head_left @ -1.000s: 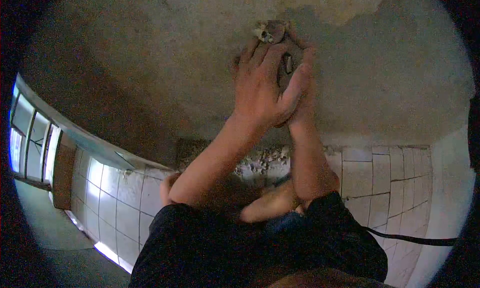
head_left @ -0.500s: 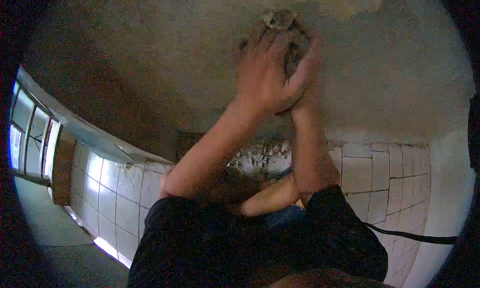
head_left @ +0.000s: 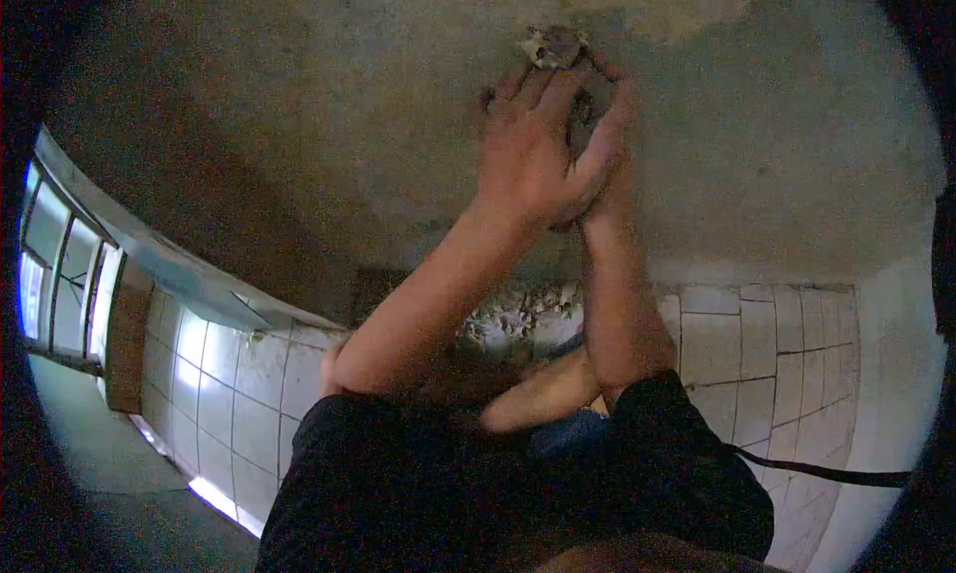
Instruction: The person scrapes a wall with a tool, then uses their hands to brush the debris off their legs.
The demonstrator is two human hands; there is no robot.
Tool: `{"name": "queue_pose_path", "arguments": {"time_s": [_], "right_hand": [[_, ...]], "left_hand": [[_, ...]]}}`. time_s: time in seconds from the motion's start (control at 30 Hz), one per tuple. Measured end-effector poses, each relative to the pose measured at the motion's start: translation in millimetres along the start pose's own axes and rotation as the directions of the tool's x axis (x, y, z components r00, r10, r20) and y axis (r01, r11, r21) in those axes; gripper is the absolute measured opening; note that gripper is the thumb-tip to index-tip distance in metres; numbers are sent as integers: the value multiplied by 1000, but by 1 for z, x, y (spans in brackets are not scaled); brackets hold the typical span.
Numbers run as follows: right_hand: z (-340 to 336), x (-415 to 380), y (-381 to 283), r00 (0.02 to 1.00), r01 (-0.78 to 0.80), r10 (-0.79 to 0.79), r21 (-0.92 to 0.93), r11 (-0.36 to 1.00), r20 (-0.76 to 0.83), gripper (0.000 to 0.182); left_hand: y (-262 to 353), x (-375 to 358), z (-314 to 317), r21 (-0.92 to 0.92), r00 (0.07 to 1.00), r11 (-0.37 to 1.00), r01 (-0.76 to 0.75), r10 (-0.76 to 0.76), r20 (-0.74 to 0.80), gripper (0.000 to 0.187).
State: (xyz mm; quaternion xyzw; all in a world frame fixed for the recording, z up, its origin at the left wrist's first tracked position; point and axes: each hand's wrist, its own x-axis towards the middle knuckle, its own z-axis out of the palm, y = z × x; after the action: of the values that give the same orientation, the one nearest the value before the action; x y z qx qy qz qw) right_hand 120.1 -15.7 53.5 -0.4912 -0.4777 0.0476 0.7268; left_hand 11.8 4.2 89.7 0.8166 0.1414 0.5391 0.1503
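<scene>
A grey, wet-looking lump of clay (head_left: pixel 554 48) shows its ragged, pale top end just beyond my fingertips, on a grey, smeared surface. My left hand (head_left: pixel 533 155) lies palm down over the lump, with its fingers bent over it and its thumb stretched to the right. Crossed beneath it, my right hand (head_left: pixel 609 95) grips the lump from the right side; most of its palm is hidden. A dark bit of the clay shows in the gap between the left thumb and fingers. Both forearms reach straight forward, the wrists close together.
The rough grey work surface (head_left: pixel 757 155) spreads around the hands, with a lighter dried patch at the far right. Chipped whitish crumbs (head_left: pixel 518 319) cling below its near edge. White tiles (head_left: pixel 234 374) lie beyond. A window (head_left: pixel 70 264) stands left; a black cable (head_left: pixel 817 468) runs right.
Both hands have drawn slightly nearer to me on the clay, and more of its pale far end shows. The grip looks the same.
</scene>
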Motion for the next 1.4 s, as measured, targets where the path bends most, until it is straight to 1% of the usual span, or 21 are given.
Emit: {"name": "queue_pose_path", "arguments": {"time_s": [0.07,0.13,0.17,0.23,0.37,0.67,0.73,0.83,0.87,0.9,0.97,1.0,1.07,1.1,1.13,1.2,1.23,1.27,1.3,1.33,1.4], "right_hand": [[-1,-3,6,998,-10,12,-38,999,61,49],[-27,7,18,992,-17,27,-81,997,122,49],[-13,1,21,988,-23,39,-104,994,151,49],[-22,-13,22,975,-33,68,-161,986,213,49],[-23,-1,34,939,-9,100,-267,964,329,49],[-34,3,64,800,20,285,-499,867,528,48],[-35,34,79,756,29,333,-536,844,563,48],[-31,52,85,707,70,368,-578,813,604,48],[3,100,95,691,88,377,-589,803,617,48],[-19,12,74,674,109,384,-599,794,632,48],[-19,-23,64,640,151,389,-606,781,662,48],[-36,-52,61,620,171,396,-609,775,678,48],[-26,-70,63,580,199,417,-618,761,700,48],[-25,-75,50,581,193,413,-612,767,701,48],[-23,-77,21,443,160,609,-726,669,658,49],[-21,-88,-24,121,179,888,-890,420,444,53],[-34,-119,48,129,175,880,-884,433,456,53],[-67,-155,121,410,98,745,-838,537,526,53],[-55,-193,187,657,54,552,-762,645,514,53],[-59,-205,166,660,53,542,-751,658,520,53],[-72,-219,105,815,127,488,-919,372,311,47]], "left_hand": [[-2,3,0,26,999,1000,-8,7,33,50],[-5,11,6,-36,995,997,-73,71,-66,50],[-2,11,4,-36,995,997,-73,70,-65,50],[5,10,-1,146,993,986,-81,92,-69,47],[-2,17,1,-41,996,995,-86,86,-19,46],[-1,27,14,91,987,993,-75,87,-134,50],[0,34,10,136,960,981,-142,170,-221,50],[-1,35,1,123,947,980,-155,183,-265,47],[-3,29,-6,129,944,978,-165,195,-268,47],[-3,13,-17,83,980,995,-62,76,-181,46],[-14,-24,-37,58,984,983,172,-174,31,46],[-24,-48,-42,78,940,950,301,-310,145,47],[-71,-109,-32,268,862,877,398,-457,217,47],[-94,-133,-36,307,675,773,556,-635,377,47],[-108,-151,-40,377,425,635,674,-751,505,47],[-105,-173,-44,338,437,650,680,-730,526,46],[-102,-181,-48,290,453,667,687,-704,547,45],[-100,-186,-52,241,475,684,689,-676,563,45],[-98,-192,-55,191,493,696,692,-649,579,44],[-97,-198,-58,142,508,704,696,-623,595,44],[-105,-211,-61,49,527,709,704,-567,632,43]]}}
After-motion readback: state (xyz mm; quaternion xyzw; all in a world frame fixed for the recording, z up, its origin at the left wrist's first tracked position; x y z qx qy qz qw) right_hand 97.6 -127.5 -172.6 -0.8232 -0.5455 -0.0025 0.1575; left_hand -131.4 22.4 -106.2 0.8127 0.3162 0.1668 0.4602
